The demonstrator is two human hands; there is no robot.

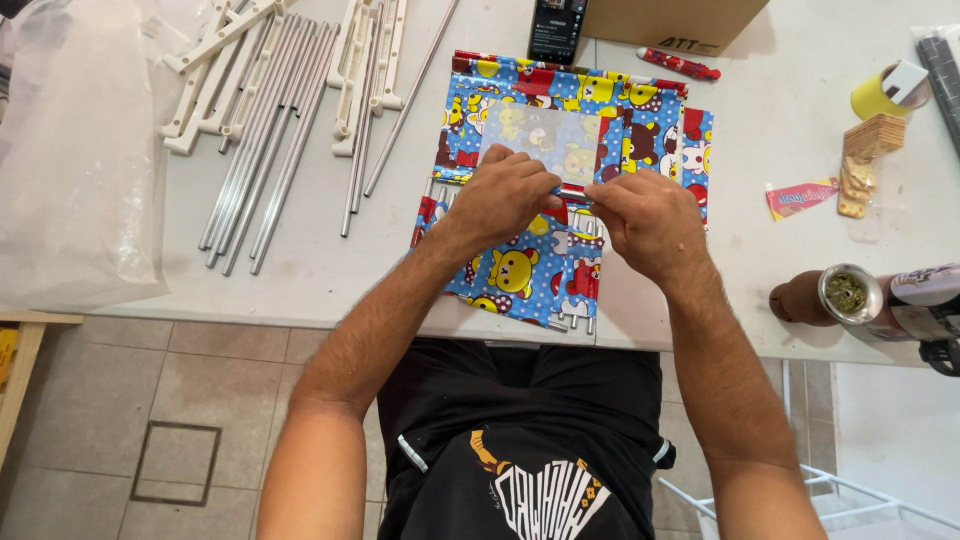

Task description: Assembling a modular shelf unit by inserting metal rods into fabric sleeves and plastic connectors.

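Observation:
My left hand and my right hand meet over a blue fabric sheet printed with cartoon bears, lying on a white table. Both hands pinch the same small spot where the fabric wraps a thin metal rod. A clear plastic window shows in the fabric just beyond my fingers. Short ends of metal rods stick out from under the fabric's near edge.
Several long metal rods and white plastic brackets lie at the far left beside a clear plastic bag. A phone, cardboard box, yellow tape roll, crackers and an open cup sit around.

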